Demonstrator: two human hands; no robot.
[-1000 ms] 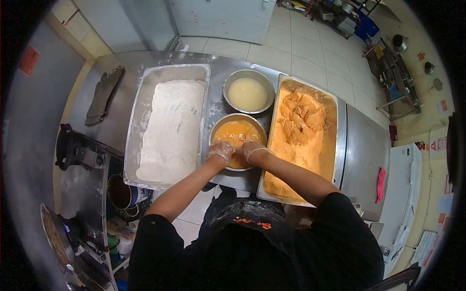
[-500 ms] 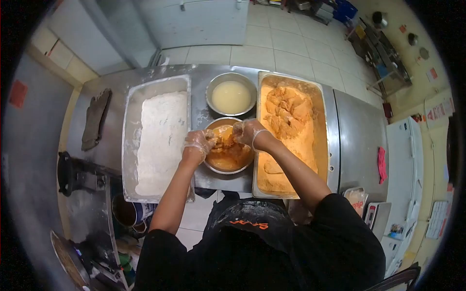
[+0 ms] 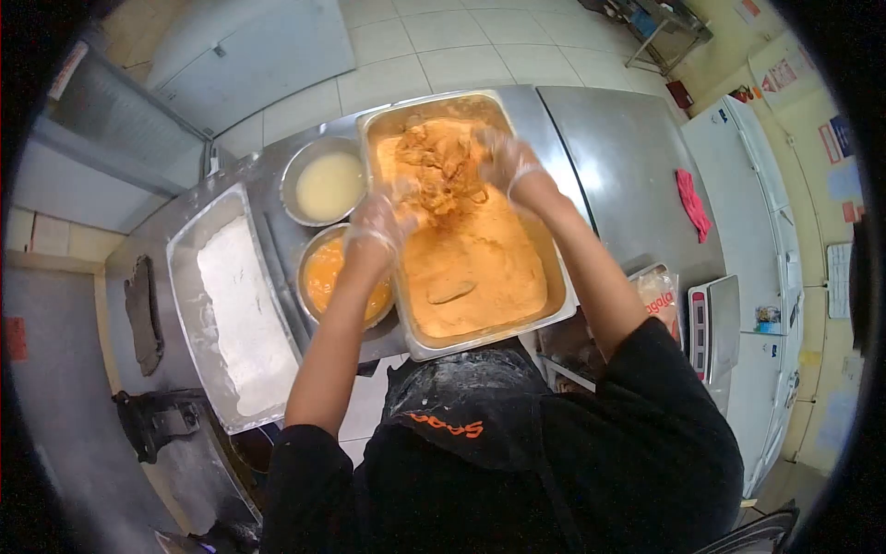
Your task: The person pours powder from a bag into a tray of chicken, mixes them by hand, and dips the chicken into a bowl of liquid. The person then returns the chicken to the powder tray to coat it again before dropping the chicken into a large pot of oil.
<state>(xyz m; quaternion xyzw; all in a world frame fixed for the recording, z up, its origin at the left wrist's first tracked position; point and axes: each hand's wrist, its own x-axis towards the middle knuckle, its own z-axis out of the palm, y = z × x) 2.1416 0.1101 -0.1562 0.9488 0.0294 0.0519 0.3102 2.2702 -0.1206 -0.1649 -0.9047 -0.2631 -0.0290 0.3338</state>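
Observation:
Both my hands wear clear plastic gloves and are blurred by motion over the deep metal tray [image 3: 565,294] of orange powder. My left hand [image 3: 380,220] is at the tray's left side, near the pile, with fingers apart. On the pile's right side is my right hand [image 3: 509,162], its fingers also spread. Between them lies a heap of wet, orange-coated pieces that look like raw meat [image 3: 443,171]. A single coated piece [image 3: 451,292] rests nearer to me on the orange powder [image 3: 480,258].
Left of the tray stand a bowl of orange-yellow liquid [image 3: 325,268] and a bowl of pale liquid [image 3: 329,185]. Further left is a tray of white flour [image 3: 242,309]. A pink cloth [image 3: 692,205], a scale [image 3: 712,328] and a dark cloth [image 3: 143,316] lie on the steel counter.
My hands have moved right, from the orange liquid bowl to the orange powder tray. The wet pieces they held in the bowl are now in the tray. The view has turned right.

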